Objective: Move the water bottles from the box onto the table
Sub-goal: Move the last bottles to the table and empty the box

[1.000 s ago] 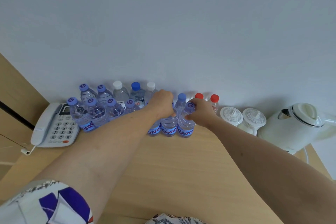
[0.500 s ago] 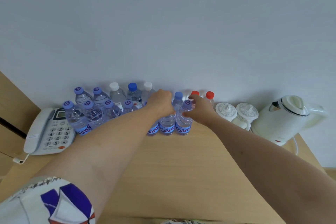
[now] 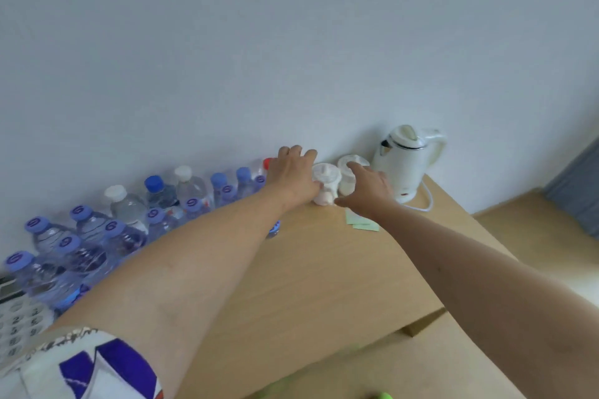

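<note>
Several water bottles [image 3: 129, 230] with purple, blue and white caps stand in rows on the wooden table [image 3: 324, 275] along the wall, left of my arms. One red-capped bottle [image 3: 267, 162] shows just behind my left hand [image 3: 293, 176]. That hand reaches past the bottles, its fingers stretched out against the left white lidded cup [image 3: 325, 181]. My right hand [image 3: 368, 193] reaches to the right lidded cup [image 3: 351, 172], fingers loosely extended and touching it. Neither hand holds a bottle.
A white electric kettle [image 3: 410, 165] with its cord stands at the table's far right corner. Green paper slips [image 3: 361, 223] lie under my right wrist. A phone keypad [image 3: 16, 321] is at the lower left. A tan cardboard-like surface [image 3: 421, 363] lies below the table's edge.
Both hands let go of the purple-capped bottles and moved right to the two white lidded cups. The view swung right, so the bottles sit further left.
</note>
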`<move>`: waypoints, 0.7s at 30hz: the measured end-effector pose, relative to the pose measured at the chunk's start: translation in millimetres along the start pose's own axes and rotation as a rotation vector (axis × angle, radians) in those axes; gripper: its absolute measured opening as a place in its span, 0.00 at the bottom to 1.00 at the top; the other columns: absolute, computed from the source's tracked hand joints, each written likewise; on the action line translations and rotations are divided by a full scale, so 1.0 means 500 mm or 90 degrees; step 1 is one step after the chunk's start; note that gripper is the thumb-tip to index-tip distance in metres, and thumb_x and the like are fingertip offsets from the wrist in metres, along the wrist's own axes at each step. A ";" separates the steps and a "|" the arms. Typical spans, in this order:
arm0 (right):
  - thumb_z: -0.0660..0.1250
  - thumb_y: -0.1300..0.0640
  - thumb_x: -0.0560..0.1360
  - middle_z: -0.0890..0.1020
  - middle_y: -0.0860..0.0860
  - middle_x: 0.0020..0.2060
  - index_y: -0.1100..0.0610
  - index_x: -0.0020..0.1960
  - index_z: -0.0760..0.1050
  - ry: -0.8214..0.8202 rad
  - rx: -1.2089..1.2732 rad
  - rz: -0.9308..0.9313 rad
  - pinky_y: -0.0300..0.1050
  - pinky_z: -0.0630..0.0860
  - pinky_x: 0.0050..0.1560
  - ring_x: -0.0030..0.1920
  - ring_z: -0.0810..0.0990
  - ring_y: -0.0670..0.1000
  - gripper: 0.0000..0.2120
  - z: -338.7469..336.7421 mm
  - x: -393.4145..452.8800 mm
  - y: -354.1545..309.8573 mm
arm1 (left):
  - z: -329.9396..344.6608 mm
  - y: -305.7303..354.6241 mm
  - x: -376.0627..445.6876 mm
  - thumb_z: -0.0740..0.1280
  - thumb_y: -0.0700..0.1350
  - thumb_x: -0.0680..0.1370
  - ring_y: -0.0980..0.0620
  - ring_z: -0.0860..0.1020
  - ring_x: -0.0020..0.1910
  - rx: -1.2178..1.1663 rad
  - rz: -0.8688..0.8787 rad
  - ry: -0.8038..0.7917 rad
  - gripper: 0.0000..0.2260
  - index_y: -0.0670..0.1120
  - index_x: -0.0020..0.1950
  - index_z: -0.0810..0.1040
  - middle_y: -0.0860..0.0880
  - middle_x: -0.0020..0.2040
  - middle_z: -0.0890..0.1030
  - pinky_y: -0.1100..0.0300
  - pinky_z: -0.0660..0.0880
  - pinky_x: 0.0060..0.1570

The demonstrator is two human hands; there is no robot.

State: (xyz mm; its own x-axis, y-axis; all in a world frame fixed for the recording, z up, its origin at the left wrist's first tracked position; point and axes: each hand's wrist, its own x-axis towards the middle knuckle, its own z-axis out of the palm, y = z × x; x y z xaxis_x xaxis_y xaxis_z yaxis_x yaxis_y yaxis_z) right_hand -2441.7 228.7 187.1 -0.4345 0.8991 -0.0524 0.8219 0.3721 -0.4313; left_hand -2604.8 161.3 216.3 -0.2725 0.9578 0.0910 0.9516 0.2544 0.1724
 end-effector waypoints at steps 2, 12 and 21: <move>0.76 0.44 0.69 0.73 0.50 0.68 0.47 0.76 0.62 0.023 -0.009 0.043 0.55 0.69 0.59 0.69 0.67 0.58 0.40 -0.034 -0.020 0.055 | 0.008 0.065 0.015 0.70 0.57 0.75 0.41 0.66 0.70 0.001 0.040 -0.015 0.30 0.50 0.74 0.68 0.44 0.72 0.70 0.48 0.70 0.65; 0.75 0.41 0.70 0.72 0.48 0.68 0.43 0.77 0.57 0.111 -0.038 0.236 0.55 0.64 0.57 0.69 0.65 0.58 0.42 -0.221 -0.183 0.442 | 0.080 0.544 0.037 0.69 0.59 0.76 0.43 0.61 0.75 -0.033 0.250 -0.057 0.33 0.51 0.77 0.64 0.44 0.75 0.66 0.48 0.66 0.69; 0.76 0.41 0.69 0.67 0.49 0.73 0.43 0.78 0.56 0.179 -0.050 0.393 0.57 0.64 0.67 0.72 0.63 0.58 0.44 -0.411 -0.399 0.817 | 0.159 1.036 -0.029 0.69 0.58 0.75 0.43 0.61 0.75 -0.077 0.408 -0.111 0.32 0.51 0.77 0.64 0.44 0.75 0.66 0.48 0.66 0.69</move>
State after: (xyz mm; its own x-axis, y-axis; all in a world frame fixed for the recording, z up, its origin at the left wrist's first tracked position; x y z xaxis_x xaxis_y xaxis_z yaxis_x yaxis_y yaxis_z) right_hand -1943.7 248.9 206.3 0.2252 0.9739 -0.0279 0.9173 -0.2216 -0.3309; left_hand -2096.7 289.8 226.5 0.3774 0.9244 0.0548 0.8919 -0.3788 0.2469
